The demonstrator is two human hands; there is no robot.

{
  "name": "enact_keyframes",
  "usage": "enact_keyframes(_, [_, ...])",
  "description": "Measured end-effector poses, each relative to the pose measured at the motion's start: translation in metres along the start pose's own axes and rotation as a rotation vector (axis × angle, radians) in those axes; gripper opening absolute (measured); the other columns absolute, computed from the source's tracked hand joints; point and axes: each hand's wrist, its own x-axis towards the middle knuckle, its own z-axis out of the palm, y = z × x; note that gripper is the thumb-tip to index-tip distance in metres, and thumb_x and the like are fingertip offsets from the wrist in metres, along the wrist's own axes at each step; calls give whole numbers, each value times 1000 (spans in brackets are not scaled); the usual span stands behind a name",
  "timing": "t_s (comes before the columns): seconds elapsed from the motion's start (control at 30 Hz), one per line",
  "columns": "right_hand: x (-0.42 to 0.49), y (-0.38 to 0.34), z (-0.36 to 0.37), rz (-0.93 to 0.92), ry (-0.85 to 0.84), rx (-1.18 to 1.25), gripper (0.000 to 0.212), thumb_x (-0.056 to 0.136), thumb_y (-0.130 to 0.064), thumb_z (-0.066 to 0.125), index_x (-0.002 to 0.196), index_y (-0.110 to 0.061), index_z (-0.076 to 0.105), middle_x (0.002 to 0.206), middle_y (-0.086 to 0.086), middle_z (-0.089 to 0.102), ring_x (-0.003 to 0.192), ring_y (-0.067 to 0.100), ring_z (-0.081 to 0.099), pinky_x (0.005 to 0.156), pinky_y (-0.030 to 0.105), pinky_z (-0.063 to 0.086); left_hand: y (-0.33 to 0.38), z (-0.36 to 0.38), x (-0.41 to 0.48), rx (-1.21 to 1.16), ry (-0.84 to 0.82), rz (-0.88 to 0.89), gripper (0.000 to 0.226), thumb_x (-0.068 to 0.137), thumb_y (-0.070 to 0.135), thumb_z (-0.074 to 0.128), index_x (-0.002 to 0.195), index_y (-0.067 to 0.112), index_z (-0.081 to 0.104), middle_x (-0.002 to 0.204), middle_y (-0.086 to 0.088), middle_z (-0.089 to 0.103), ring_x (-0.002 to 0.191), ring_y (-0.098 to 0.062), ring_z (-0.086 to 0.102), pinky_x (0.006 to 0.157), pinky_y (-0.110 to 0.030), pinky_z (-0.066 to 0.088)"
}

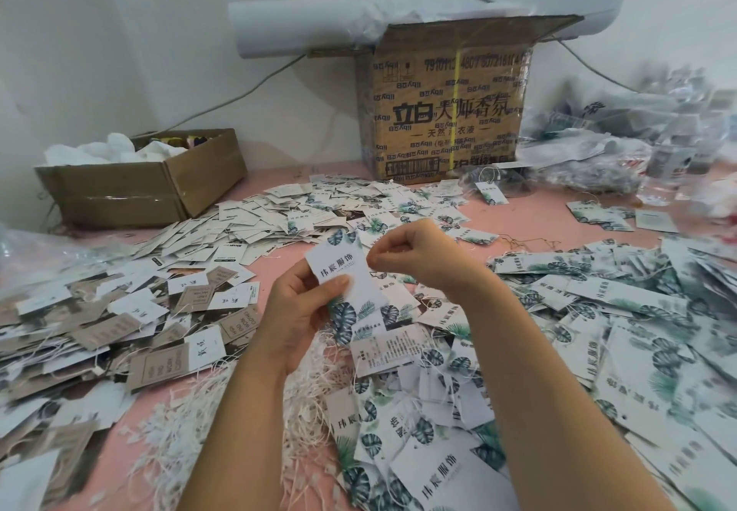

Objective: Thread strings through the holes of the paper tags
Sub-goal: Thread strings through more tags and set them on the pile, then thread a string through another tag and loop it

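Currently the left hand [303, 311] grips one paper tag [346, 271] by its lower half, thumb pressed on the printed face, held above the pink table [275, 271] between the tag heaps. The right hand [412, 257] sits at the tag's upper right edge, fingers curled tight; whether they pinch a string I cannot tell. My judgement: the card is light and stiff and would crease if squeezed, so hold the edges, clear of the hole. The loose strings [311, 387] below look limp and tangly; take one near its tip.
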Motion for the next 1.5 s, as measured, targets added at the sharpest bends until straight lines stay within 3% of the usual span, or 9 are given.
enact_keyframes(0.13, [0, -4, -8, -81, 151, 39, 17, 83, -9, 67, 69, -18, 66, 34, -14, 39, 33, 2, 27, 38, 12, 26, 2, 4, 0, 64, 31, 36, 40, 60, 10, 72, 100, 14, 65, 87, -2, 74, 77, -16, 71, 58, -26, 56])
enact_keyframes(0.3, [0, -13, 4, -171, 121, -75, 7, 82, -12, 68, 75, -12, 70, 41, -13, 33, 36, 2, 27, 40, 10, 25, 7, 11, -3, 216, 15, 91, 38, 60, 15, 75, 97, 22, 68, 90, -2, 74, 78, -20, 69, 71, -44, 48])
enact_keyframes(0.43, [2, -13, 10, -195, 163, -132, 7, 82, -11, 68, 75, -10, 71, 45, -10, 31, 36, 2, 29, 40, 10, 24, 12, 13, -4, 317, 4, 134, 32, 71, 5, 74, 97, 22, 68, 85, 3, 74, 68, -17, 65, 45, -23, 42])
enact_keyframes(0.5, [3, -13, 9, -194, 192, -137, 8, 81, -11, 68, 74, -11, 70, 42, -13, 30, 36, 2, 30, 40, 10, 24, 14, 14, -3, 339, 7, 136, 32, 73, 1, 73, 97, 22, 68, 84, 3, 73, 67, -18, 61, 41, -20, 39])
enact_keyframes(0.67, [5, -13, 10, -191, 207, -163, 9, 81, -12, 68, 72, -13, 69, 38, -13, 31, 37, 3, 30, 44, 17, 25, 18, 16, -4, 407, 15, 136, 38, 74, 0, 74, 96, 29, 68, 88, 5, 74, 67, -18, 61, 42, -19, 40])
enact_keyframes(1.0, [5, -16, 9, -174, 236, -179, 16, 81, -10, 67, 65, -15, 66, 32, -14, 32, 35, 3, 32, 39, 13, 23, 22, 18, -4, 570, 9, 198, 43, 77, 4, 73, 102, 38, 65, 82, 13, 68, 60, -5, 54, 54, -20, 50])
enact_keyframes(1.17, [3, -17, 8, -173, 228, -157, 14, 82, -9, 65, 69, -12, 69, 34, -12, 29, 33, 5, 29, 38, 12, 24, 23, 20, -5, 559, -3, 246, 30, 88, 16, 63, 101, 42, 63, 93, 11, 65, 67, -1, 56, 59, -14, 49])
enact_keyframes(1.33, [2, -18, 10, -166, 182, -112, 11, 83, -9, 66, 73, -8, 70, 40, -10, 30, 33, 4, 25, 38, 13, 25, 24, 19, -3, 488, 65, 224, 37, 101, 16, 35, 94, 31, 68, 74, 16, 67, 69, -5, 57, 63, -23, 45])
enact_keyframes(1.5, [0, -19, 13, -134, 78, -11, 9, 82, -13, 69, 73, -11, 69, 41, -10, 38, 35, 4, 27, 38, 15, 26, 23, 19, -4, 384, 122, 277, 11, 88, 15, 60, 81, 19, 68, 64, 10, 63, 58, -5, 53, 55, -17, 44])
